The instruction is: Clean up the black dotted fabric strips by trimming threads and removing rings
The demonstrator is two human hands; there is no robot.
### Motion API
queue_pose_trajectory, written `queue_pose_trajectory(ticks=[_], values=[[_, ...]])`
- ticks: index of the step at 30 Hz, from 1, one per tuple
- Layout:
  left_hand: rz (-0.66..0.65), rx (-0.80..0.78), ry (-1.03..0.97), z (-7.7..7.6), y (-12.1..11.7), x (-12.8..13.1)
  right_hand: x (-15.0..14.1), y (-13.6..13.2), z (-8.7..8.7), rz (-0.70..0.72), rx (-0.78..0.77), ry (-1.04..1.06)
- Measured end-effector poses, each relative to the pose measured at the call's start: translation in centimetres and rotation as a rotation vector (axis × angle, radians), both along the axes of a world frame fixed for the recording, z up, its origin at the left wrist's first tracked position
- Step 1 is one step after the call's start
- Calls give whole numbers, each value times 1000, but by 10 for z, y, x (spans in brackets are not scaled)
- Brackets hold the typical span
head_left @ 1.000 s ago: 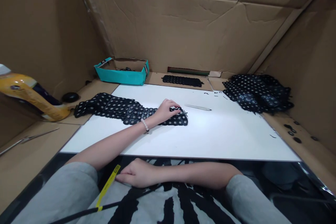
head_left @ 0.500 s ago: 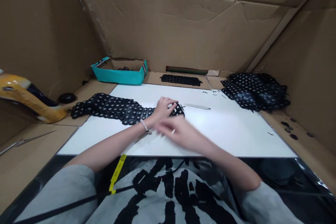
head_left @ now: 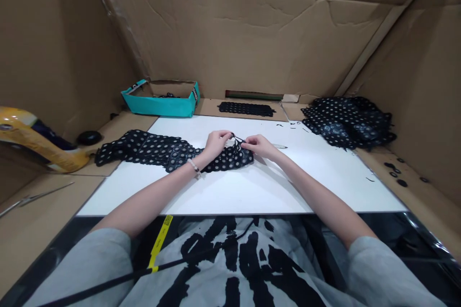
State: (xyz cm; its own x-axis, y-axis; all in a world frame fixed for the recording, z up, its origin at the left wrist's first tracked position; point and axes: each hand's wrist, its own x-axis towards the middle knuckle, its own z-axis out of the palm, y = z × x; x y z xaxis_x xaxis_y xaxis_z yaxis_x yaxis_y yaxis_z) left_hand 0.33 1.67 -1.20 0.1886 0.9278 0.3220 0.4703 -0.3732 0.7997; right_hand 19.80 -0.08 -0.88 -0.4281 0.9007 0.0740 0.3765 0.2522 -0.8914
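A long black mesh strip (head_left: 154, 147) of joined rings with round holes lies across the left half of the white board (head_left: 309, 187). At its right end, my left hand (head_left: 216, 146) pinches a thin black cord, the wrist resting over the strip. My right hand (head_left: 262, 147) is closed on the same cord from the other side. The cord (head_left: 237, 139) is stretched between the fingertips of both hands, just above the strip's lifted edge. Behind my right hand a pale pen (head_left: 280, 146) is partly hidden.
At the back left stands a teal box (head_left: 160, 104) with small black pieces inside. A folded black strip (head_left: 247, 109) lies behind the board, and a heap of black mesh (head_left: 347, 122) at the back right. Yellow bottle (head_left: 43, 139), scissors (head_left: 32, 198) and loose black rings (head_left: 398, 172) flank the board.
My right hand has come up from my lap to the strip's right end and taken hold of the cord. My left hand has shifted slightly and lifted the strip's end edge.
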Motion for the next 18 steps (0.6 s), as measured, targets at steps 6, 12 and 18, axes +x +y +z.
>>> queue_pose_trajectory(ticks=[6, 12, 18], values=[[118, 15, 54, -1, 27, -16, 2, 1, -3, -44, -80, 0], [382, 41, 294, -3, 44, -47, 4, -3, 4, -24, -196, -7], [-103, 286, 359, 11, 0, -17, 11, -6, 14, 70, -371, 116]])
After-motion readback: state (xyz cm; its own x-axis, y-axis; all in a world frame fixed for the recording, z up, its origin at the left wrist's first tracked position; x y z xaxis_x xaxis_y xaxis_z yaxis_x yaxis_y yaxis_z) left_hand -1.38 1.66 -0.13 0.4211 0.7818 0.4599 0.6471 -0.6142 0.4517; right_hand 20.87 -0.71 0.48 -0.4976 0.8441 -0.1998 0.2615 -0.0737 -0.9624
